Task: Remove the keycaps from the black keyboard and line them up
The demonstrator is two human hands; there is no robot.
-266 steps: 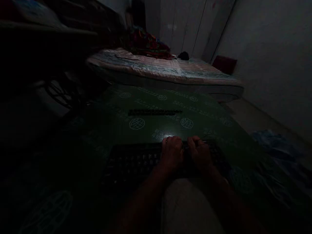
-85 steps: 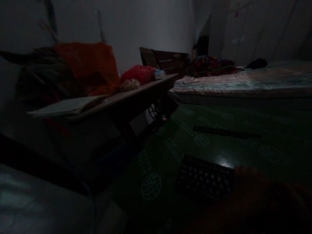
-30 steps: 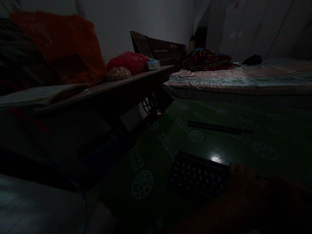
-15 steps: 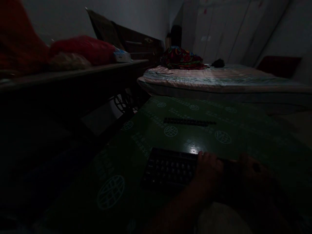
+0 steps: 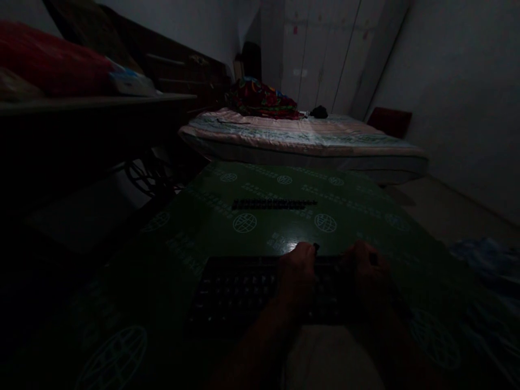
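Observation:
The room is very dim. A black keyboard (image 5: 239,290) lies on a green mat (image 5: 357,211) printed with pale globe marks. My left hand (image 5: 296,271) rests on the keyboard's far edge, fingers curled down, a small dark bit at the fingertips. My right hand (image 5: 365,271) sits just to its right on the same edge, fingers also curled. What either hand pinches is too dark to name. A short black row of small pieces (image 5: 272,204) lies on the mat beyond the keyboard.
A low mattress (image 5: 300,135) with a striped sheet and a bundle of bright cloth (image 5: 260,100) lies behind the mat. A dark table (image 5: 93,108) with red bags stands at the left over an iron treadle frame (image 5: 146,176). Blue cloth (image 5: 483,254) lies at right.
My view has swung right from the table back over the mat and keyboard. Both hands have stayed on the keyboard's far edge, now near the frame's centre.

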